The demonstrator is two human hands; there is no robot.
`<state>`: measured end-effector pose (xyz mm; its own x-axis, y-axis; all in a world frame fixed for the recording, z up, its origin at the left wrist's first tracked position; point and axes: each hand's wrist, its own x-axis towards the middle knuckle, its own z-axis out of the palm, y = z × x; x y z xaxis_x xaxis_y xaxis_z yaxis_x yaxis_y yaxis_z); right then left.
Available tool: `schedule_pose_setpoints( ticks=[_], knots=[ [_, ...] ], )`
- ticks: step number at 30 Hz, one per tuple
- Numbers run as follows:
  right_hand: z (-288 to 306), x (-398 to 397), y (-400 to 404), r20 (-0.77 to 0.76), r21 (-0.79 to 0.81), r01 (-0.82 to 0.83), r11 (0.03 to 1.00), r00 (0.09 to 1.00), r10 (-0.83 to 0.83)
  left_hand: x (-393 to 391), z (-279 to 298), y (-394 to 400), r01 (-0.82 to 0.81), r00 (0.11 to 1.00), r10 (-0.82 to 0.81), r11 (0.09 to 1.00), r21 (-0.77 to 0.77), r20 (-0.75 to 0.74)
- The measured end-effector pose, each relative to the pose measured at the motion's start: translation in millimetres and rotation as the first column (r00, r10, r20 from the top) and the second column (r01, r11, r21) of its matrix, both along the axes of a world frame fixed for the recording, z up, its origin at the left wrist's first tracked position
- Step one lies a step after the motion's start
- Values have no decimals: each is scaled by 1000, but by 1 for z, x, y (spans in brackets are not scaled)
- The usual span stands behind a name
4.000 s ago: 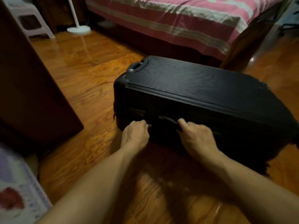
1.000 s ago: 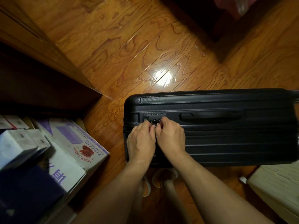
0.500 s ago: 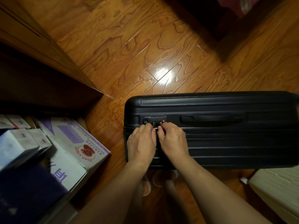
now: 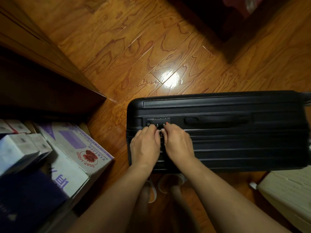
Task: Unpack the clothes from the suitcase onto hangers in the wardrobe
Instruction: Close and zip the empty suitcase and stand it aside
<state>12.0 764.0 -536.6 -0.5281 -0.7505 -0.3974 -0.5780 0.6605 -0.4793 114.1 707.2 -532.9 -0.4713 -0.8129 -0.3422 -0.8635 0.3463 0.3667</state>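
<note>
Both hands pinch at the zip pulls docked in the combo lock [image 4: 159, 121]: left hand [image 4: 145, 147] and right hand [image 4: 178, 143], fingertips curled tight, side by side. Black suitcase [image 4: 235, 140] lies shut on its side on wood floor [image 4: 134, 47], boxes [image 4: 67, 157] to our left. We judge step = unlocking; nxt: free pulls, unzip, lift lid. Clothes not visible yet.

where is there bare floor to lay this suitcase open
Bare wood floor lies beyond the black suitcase, between the wardrobe panel and a dark furniture base. Left is crowded with cardboard boxes.
</note>
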Motion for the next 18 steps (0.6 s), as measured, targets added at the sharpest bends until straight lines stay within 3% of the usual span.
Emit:
schedule_pose_setpoints(
  ticks=[4, 8, 18],
  knots=[
    [-2, 7, 3, 48, -92, 222, 971, 975, -218, 5, -2, -1, -24, 999, 25, 999, 43, -36],
    [0, 18, -3, 31, -108, 321, 941, 947, -319, 9, -2, -2, -11, 998, 13, 999, 40, -60],
    [0, 19, -5, -180, -123, 55, 991, 981, -77, 9, 1, -5, 34, 997, -33, 999, 19, -69]
  ],
)
